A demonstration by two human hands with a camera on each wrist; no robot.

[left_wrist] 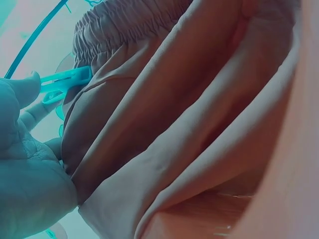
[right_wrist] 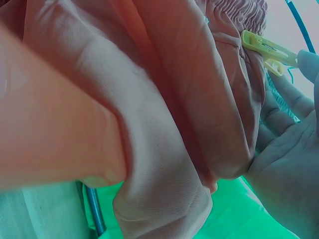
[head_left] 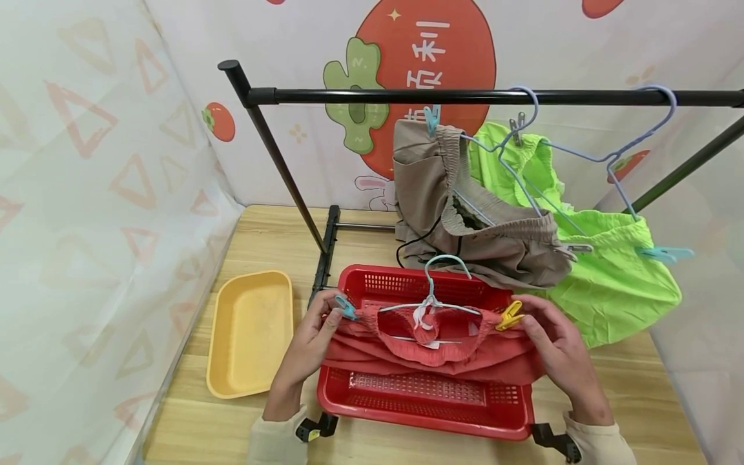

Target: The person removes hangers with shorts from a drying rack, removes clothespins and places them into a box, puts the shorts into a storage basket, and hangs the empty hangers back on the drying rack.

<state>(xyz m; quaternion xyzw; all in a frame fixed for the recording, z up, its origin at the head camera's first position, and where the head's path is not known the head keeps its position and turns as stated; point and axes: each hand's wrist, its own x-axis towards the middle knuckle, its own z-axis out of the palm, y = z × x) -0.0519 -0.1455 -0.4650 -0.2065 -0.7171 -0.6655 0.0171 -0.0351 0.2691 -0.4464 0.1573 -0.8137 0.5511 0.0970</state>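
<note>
Red elastic-waist pants hang over a red plastic basket, with a pale blue hanger inside the waistband and its hook pointing up. At the waistband's left end, my left hand pinches a blue clothespin between thumb and fingers. My right hand pinches the handles of a yellow clothespin at the right end. Both clothespins bite the fabric, as the blue clothespin in the left wrist view and the yellow clothespin in the right wrist view show.
Behind the basket stands a black clothes rack. From its bar hang grey-brown pants and bright green garments on blue hangers with clothespins. A yellow tray lies left of the basket on the wooden table.
</note>
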